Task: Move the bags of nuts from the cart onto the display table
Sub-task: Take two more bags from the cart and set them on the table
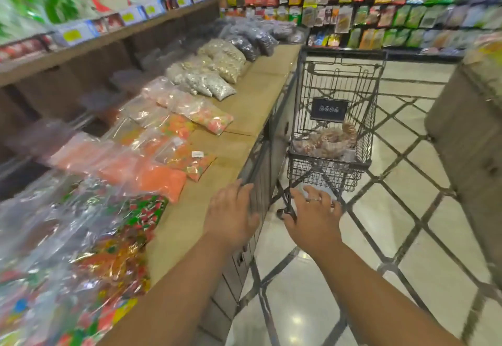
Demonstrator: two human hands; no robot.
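Observation:
A black wire shopping cart (pixel 336 79) stands on the floor against the right side of the display table (pixel 252 109). Several clear bags of brown nuts (pixel 327 140) lie in its basket. My left hand (pixel 231 211) hovers with straight fingers over the table's near right edge and holds nothing. With fingers spread, my right hand (pixel 313 219) reaches to the cart's near end; whether it touches the frame is unclear. The view is motion-blurred.
The table's left part holds rows of clear bags: coloured sweets (pixel 114 218), orange pieces (pixel 152 177), pale nuts (pixel 214 74), dark ones (pixel 252 38). A shelf (pixel 89 44) runs above them. Hanging packets (pixel 380 6) fill the back wall. A tiled aisle (pixel 394 210) lies right of the cart, bounded by another unit (pixel 472 142).

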